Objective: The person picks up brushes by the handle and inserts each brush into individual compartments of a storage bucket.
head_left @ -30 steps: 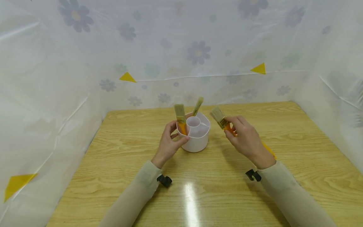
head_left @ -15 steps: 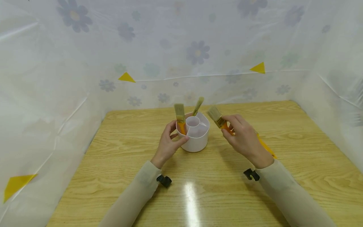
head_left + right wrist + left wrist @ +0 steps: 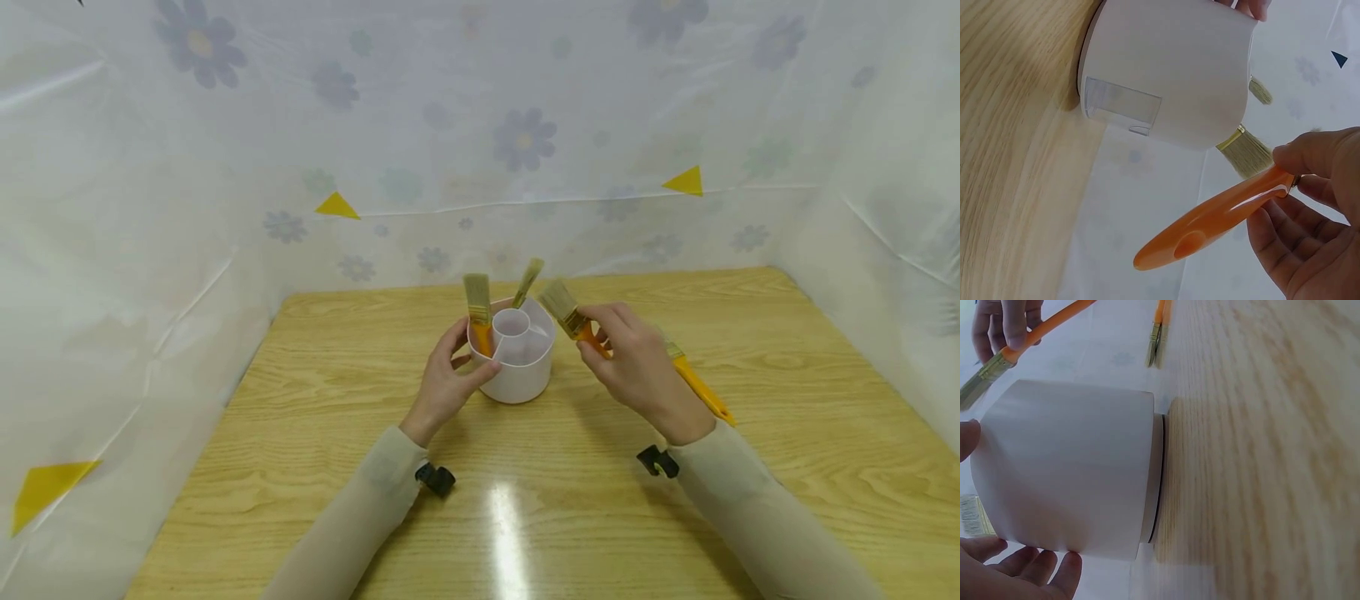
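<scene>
The orange-handled brush (image 3: 574, 323) is in the air near the right side of the white divided holder (image 3: 516, 385), tilted bristles up; over the last second it has shifted left, closer to the rim, but it is outside every compartment. The right hand (image 3: 633, 362) pinches it near the ferrule. The left hand (image 3: 442, 379) grips the holder, thumb at the near rim, fingers round the left side, as before. Inside stand a left brush (image 3: 479, 312) and a rear brush (image 3: 528, 283); the loose brush (image 3: 701, 387), now less covered, lies on the counter (image 3: 337, 375)
</scene>
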Motion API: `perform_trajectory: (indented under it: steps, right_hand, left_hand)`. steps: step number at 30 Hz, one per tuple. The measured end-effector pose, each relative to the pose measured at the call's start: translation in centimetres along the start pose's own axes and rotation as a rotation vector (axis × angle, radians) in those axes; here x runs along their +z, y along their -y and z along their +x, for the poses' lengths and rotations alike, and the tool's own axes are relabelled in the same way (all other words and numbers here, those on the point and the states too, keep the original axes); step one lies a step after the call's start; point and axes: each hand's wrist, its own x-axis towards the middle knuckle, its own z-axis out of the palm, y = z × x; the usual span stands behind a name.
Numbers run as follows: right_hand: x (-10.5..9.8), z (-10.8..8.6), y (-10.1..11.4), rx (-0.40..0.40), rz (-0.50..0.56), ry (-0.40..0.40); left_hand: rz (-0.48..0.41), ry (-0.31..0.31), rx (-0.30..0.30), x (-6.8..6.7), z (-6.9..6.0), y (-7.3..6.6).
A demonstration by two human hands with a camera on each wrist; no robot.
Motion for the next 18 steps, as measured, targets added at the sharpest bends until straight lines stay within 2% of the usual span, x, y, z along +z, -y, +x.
perform_trajectory:
  steps: [12,18]
  right_hand:
    - [0.6,0.7,0.7,-0.007,0.041,-0.001]
    - [0.7,1.0,1.0,-0.007,0.038,0.005]
  left_hand:
    - [0.015,-0.024,0.001,0.1,-0.2,0.0]
    - [-0.009,-0.023,0.004,0.1,-0.2,0.1]
